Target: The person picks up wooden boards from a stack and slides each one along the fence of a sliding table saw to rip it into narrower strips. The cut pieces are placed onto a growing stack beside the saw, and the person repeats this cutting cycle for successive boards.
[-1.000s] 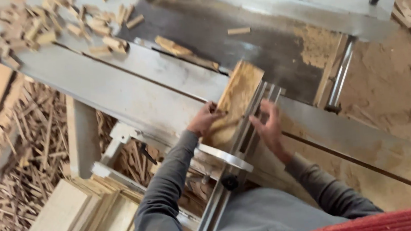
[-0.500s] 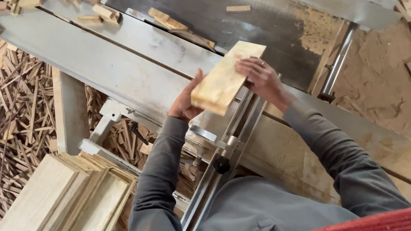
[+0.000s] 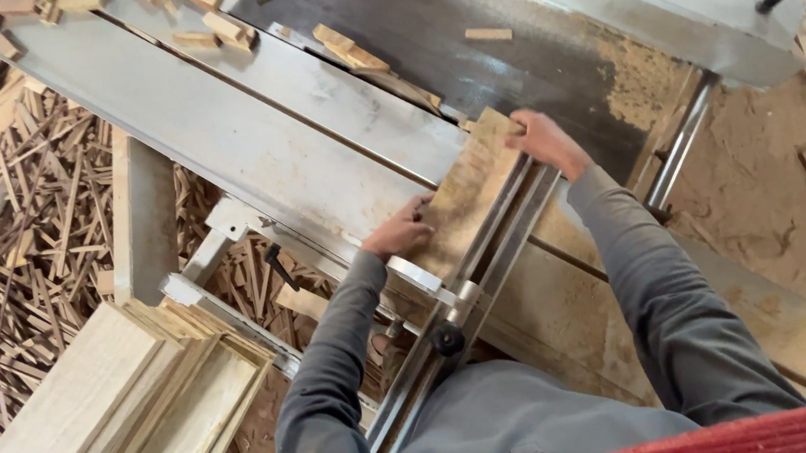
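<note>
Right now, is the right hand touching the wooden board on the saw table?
Touching. The head view shows the right hand pressing on the far end of the wooden board, with no gap between them.

Light: bright, even daylight, direction not clearly told.
Shadows: soft, faint under the arms.
Glare: mild sheen seen on the metal table (image 3: 245,123).
Focus: mostly sharp; slight softness possibly at the scraps (image 3: 21,244).
Distortion: edges slightly bent.
</note>
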Motion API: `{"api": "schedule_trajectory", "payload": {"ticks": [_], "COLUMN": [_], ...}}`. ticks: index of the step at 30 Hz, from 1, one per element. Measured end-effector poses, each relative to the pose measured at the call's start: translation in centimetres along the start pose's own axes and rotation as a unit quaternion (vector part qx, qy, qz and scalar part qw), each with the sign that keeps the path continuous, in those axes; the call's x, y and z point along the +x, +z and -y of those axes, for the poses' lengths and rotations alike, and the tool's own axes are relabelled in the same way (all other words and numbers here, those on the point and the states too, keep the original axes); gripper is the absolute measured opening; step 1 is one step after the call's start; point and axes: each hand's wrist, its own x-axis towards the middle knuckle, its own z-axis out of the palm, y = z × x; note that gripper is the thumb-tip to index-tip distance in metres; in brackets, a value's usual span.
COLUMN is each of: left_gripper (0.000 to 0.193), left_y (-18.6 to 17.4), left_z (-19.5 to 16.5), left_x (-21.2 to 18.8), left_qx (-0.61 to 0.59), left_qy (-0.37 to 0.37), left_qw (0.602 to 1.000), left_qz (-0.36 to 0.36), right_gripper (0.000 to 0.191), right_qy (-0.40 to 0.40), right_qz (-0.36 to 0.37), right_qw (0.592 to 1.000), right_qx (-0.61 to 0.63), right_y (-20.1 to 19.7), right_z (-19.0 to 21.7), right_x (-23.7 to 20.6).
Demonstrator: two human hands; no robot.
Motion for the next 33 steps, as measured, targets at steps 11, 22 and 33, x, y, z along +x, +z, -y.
{"api": "schedule_trajectory", "payload": {"ticks": [11, 22, 33], "left_gripper": [0.08, 0.087, 0.087], "left_y": [0.4, 0.4, -0.5], "left_z": [1.7, 1.1, -0.1], "left_x": [-1.0, -1.4, -1.1], "left_qx": [0.049, 0.007, 0.075], "left_qy": [0.022, 0.092, 0.098], "left_qw": [0.997, 0.995, 0.992], "left_qz": [-0.047, 0.027, 0.035], "right_gripper": [0.076, 0.067, 0.046], "right_qy": [0.069, 0.128, 0.148], "right_qz": [0.096, 0.147, 0.261], "right_qw": [0.991, 0.976, 0.896], "right_qx": [-0.054, -0.095, -0.328], "right_y": [0.1, -0.5, 0.7], "right_z": [0.1, 1.3, 6.1], "right_x": [3.6, 9.6, 13.8]}}
